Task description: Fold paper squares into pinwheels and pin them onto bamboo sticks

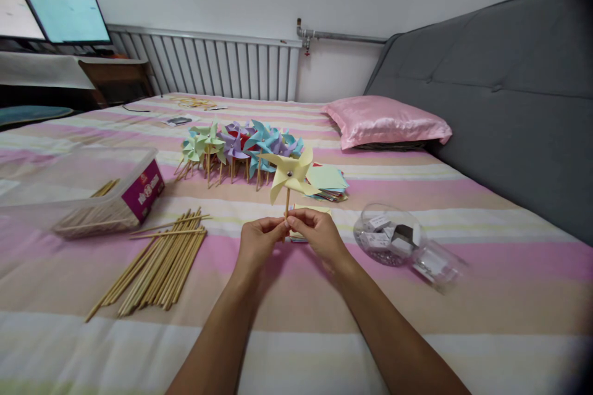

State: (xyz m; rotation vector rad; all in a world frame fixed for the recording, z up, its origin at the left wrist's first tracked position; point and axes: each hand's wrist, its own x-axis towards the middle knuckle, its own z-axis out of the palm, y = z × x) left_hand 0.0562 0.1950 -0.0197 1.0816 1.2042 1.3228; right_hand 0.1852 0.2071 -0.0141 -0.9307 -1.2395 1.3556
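A pale yellow paper pinwheel (291, 175) on a thin wooden stick stands upright between my hands. My left hand (260, 241) pinches the stick low down from the left. From the right, my right hand (317, 236) grips the same stick with thumb and fingertips, the two hands touching. A silvery pin shows at the pinwheel's centre. Behind it lies a cluster of finished-looking pinwheels (234, 143) in green, purple and blue. A small stack of paper squares (296, 237) is partly hidden behind my hands.
Loose wooden sticks (171, 265) lie at left, beside a clear plastic box (92, 197) holding more sticks. Coloured paper squares (330, 178) are stacked behind my right hand. A round clear container (389, 236) with small boxes and a clear packet (435, 264) sit at right. A pink pillow (386, 120) lies farther back.
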